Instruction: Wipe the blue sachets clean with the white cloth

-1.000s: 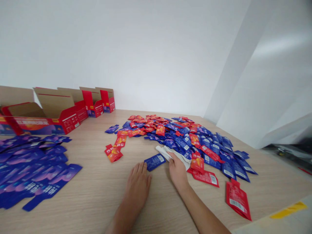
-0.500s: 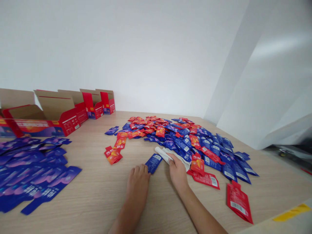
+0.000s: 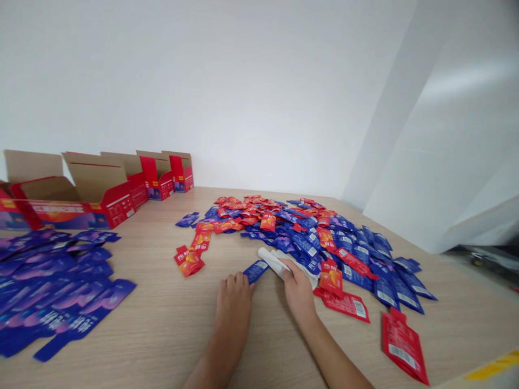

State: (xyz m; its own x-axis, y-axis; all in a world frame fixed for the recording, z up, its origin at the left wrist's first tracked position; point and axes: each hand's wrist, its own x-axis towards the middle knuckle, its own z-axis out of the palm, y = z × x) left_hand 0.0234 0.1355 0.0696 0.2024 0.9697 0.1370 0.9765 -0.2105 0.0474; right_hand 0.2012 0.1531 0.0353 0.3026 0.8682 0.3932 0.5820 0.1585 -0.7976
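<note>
My left hand (image 3: 234, 301) rests on the table with its fingers curled onto the near end of a blue sachet (image 3: 256, 272), whose barcode end points away to the right. A folded white cloth (image 3: 272, 260) is under my right hand (image 3: 297, 287), which is closed on it at the near edge of a mixed pile of blue sachets (image 3: 305, 243) and red sachets (image 3: 267, 220). Just right of the cloth lies an orange-red sachet (image 3: 331, 277), partly over a red sachet (image 3: 346, 306). The fingertips of both hands are partly hidden.
Overlapping blue-purple sachets (image 3: 60, 292) lie in rows at the left. Behind them stand several open red cartons (image 3: 117, 202) along the wall. Two orange-red sachets (image 3: 189, 261) lie left of the pile. A lone red sachet (image 3: 404, 346) sits near the right front edge.
The view has shifted slightly. Both hands keep nearly the same places, the left on the blue sachet and the right on the white cloth.
</note>
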